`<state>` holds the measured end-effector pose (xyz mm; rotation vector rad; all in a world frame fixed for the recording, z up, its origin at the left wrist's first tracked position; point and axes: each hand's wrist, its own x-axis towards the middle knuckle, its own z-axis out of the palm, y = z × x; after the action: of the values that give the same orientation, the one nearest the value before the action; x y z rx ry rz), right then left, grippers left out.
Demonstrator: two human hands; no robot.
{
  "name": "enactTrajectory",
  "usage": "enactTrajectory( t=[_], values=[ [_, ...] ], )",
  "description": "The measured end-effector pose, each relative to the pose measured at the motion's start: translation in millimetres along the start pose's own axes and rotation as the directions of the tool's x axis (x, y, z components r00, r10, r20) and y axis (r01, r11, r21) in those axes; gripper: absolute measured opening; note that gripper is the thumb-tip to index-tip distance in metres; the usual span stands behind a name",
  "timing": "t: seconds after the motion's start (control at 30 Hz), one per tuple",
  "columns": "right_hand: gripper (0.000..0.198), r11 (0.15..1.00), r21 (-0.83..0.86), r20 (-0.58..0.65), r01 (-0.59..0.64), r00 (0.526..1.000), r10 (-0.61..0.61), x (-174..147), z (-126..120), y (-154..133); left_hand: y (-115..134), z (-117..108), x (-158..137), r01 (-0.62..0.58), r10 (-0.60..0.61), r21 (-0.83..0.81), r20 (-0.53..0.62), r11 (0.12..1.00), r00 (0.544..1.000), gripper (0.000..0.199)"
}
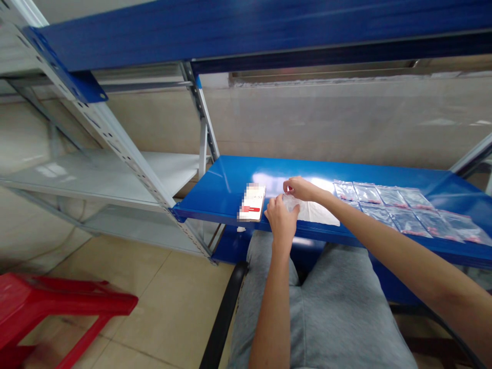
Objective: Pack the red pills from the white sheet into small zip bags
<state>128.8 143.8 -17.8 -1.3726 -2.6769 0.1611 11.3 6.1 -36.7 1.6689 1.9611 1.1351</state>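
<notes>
At the shelf's front edge, my left hand (282, 219) curls its fingers over the left end of a clear plastic bag (291, 204), its thumb on the near side. My right hand (302, 188) pinches the far edge of the same bag; its fingertips are partly hidden. Beneath and to the right of the bag lies a flat whitish sheet (319, 214), perhaps more bags; its kind is unclear. Left of my hands a phone (253, 202) lies with its screen lit. Past my right forearm, several clear zip bags (384, 197) with small reddish bits lie in rows.
The blue shelf board (226, 179) is in front of my knees, with a blue beam (269, 36) overhead. A metal upright (126, 148) and grey shelves (92, 174) stand left. A red stool (57, 297) is on the floor, and a black armrest (225, 312) beside my leg.
</notes>
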Motion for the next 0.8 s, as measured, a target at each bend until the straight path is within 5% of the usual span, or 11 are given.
enactTrajectory(
  t=[0.27,0.47,0.63,0.8],
  values=[
    [0.022,0.999,0.035,-0.018,-0.031,0.999,0.031,-7,-9,-3,-2,1,0,-0.010,0.010,0.003,-0.003,1.000,1.000,0.048],
    [0.020,0.916,0.398,0.006,0.055,0.998,-0.063,-27,-22,-6,-3,2,-1,-0.026,0.026,-0.010,-0.014,1.000,1.000,0.049],
    [0.024,0.840,0.539,0.084,0.060,0.989,-0.125,-36,-24,-9,-2,2,0,-0.013,0.013,-0.019,-0.024,1.000,1.000,0.050],
    [0.021,0.901,0.434,-0.018,-0.028,0.999,0.040,-32,-23,-6,-4,3,0,-0.033,0.033,-0.003,-0.025,0.999,0.999,0.046]
  ],
)
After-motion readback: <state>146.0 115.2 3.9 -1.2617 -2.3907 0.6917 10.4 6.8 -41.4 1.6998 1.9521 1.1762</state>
